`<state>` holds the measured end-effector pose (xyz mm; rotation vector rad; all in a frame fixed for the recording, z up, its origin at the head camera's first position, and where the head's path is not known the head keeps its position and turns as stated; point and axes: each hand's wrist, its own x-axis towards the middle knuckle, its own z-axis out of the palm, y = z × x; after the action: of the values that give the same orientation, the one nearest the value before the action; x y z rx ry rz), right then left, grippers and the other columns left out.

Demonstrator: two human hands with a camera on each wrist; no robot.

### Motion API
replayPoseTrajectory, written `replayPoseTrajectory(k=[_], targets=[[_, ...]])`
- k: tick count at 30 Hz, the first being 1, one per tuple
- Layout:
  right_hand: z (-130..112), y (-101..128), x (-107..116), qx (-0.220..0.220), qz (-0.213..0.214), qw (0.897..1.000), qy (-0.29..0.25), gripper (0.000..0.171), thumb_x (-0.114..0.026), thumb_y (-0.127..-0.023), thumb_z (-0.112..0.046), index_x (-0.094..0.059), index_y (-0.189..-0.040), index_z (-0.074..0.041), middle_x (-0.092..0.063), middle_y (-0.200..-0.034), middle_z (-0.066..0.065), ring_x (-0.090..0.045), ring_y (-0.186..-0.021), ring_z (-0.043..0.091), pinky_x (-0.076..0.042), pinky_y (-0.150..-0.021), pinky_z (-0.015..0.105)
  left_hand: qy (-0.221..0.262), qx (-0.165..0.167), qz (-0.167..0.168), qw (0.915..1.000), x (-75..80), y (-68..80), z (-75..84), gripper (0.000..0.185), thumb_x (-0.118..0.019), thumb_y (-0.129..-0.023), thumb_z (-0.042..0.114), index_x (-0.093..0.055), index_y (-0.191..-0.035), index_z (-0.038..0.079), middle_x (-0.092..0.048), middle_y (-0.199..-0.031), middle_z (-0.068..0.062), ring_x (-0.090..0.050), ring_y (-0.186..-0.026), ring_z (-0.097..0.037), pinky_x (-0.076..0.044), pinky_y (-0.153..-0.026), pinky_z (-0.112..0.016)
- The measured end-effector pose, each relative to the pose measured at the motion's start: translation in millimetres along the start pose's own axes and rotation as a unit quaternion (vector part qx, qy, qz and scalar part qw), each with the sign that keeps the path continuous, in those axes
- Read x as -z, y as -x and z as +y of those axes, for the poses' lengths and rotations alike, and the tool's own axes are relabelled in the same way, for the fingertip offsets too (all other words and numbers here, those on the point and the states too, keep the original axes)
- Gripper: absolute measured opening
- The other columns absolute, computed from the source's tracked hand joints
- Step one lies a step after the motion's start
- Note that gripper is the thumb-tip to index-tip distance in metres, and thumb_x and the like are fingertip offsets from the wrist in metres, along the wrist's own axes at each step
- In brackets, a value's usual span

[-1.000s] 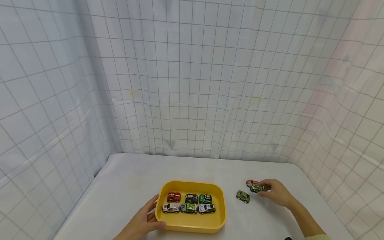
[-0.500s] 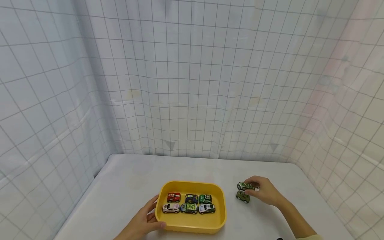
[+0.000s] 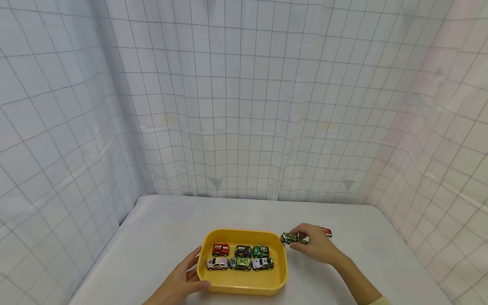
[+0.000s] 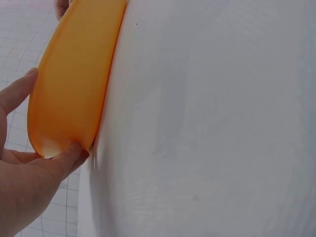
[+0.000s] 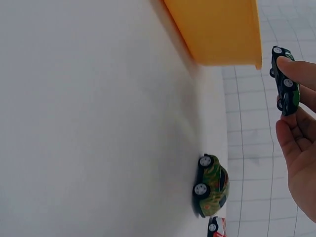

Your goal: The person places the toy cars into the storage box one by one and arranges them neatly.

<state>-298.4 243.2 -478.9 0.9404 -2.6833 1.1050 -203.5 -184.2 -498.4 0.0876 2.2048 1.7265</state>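
— While the left hand point(image 3: 179, 284) rests against the yellow tray point(image 3: 244, 284), how does it lie?
— Fingers fairly straight along the near left corner, thumb pressed to the outer wall. The tray is smooth, glossy plastic, a rectangle with rounded corners, on a white table point(image 3: 167, 228).
— And the right hand point(image 3: 318, 248)?
— It pinches a green toy car point(image 3: 292, 238) between thumb and fingertips, lifted off the table just beside the tray's far right corner.
— Which way does the car point?
— Its long axis runs roughly left to right in the head view, wheels downward; I cannot tell which end is the front. The right wrist view shows its dark underside and pale wheels.
— Anything else?
— Six small cars point(image 3: 240, 256) sit in two rows in the tray; a camouflage car point(image 5: 212, 185) and a red car point(image 3: 326, 231) stand on the table behind the hand.
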Motion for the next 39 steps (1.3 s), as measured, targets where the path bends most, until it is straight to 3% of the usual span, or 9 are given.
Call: replayPoseTrajectory(k=[7, 12, 18, 26, 39], targets=[[-17.2, -13.0, -21.3, 0.038, -0.028, 0.999, -0.018, 0.024, -0.081, -0.093, -0.024, -0.074, -0.114, -0.015, -0.070, -0.106, -0.011, -0.061, -0.088, 0.008, -0.060, -0.082, 0.040, -0.008, 0.002, 0.004, 1.0000, -1.6, -0.6, 1.3, 0.108, -0.084, -0.090, 0.033, -0.012, -0.164, -0.002, -0.024, -0.157, -0.041, -0.041, -0.139, -0.053, -0.053, -0.103, -0.042], [-24.0, -18.6, -31.4, 0.039, -0.038, 0.998, -0.019, 0.025, -0.080, -0.093, -0.024, -0.074, -0.115, -0.015, -0.068, -0.106, -0.013, -0.060, -0.089, 0.006, -0.060, -0.084, 0.041, -0.008, 0.007, 0.005, 0.9999, -1.0, -0.8, 0.3, 0.109, -0.084, -0.089, 0.033, -0.012, -0.164, -0.002, -0.023, -0.158, -0.041, -0.041, -0.139, -0.053, -0.053, -0.102, -0.042], [-32.4, -24.0, -37.7, 0.051, -0.046, 0.998, -0.012, 0.024, -0.079, -0.094, -0.026, -0.074, -0.116, -0.016, -0.067, -0.105, -0.013, -0.057, -0.087, 0.007, -0.058, -0.078, 0.034, -0.002, 0.002, -0.001, 1.0000, -1.2, -1.5, -0.9, 0.109, -0.084, -0.090, 0.030, -0.011, -0.164, -0.002, -0.022, -0.158, -0.042, -0.040, -0.140, -0.053, -0.053, -0.101, -0.040], [-44.8, -32.4, -44.8, 0.070, -0.060, 0.996, -0.016, 0.025, -0.079, -0.095, -0.028, -0.073, -0.117, -0.016, -0.068, -0.108, -0.012, -0.058, -0.091, 0.006, -0.058, -0.081, 0.038, 0.000, -0.008, -0.005, 1.0000, -0.2, -1.5, -0.3, 0.107, -0.084, -0.090, 0.027, -0.011, -0.164, -0.002, -0.023, -0.157, -0.042, -0.040, -0.139, -0.053, -0.054, -0.100, -0.040], [-57.3, -40.8, -57.0, 0.076, -0.087, 0.993, -0.002, 0.025, -0.078, -0.095, -0.027, -0.074, -0.117, -0.014, -0.068, -0.107, -0.011, -0.058, -0.091, 0.004, -0.058, -0.082, 0.032, -0.007, -0.011, 0.004, 0.9999, -0.1, -3.9, -3.9, 0.106, -0.084, -0.091, 0.025, -0.012, -0.164, -0.001, -0.024, -0.156, -0.042, -0.041, -0.138, -0.055, -0.053, -0.102, -0.044]])
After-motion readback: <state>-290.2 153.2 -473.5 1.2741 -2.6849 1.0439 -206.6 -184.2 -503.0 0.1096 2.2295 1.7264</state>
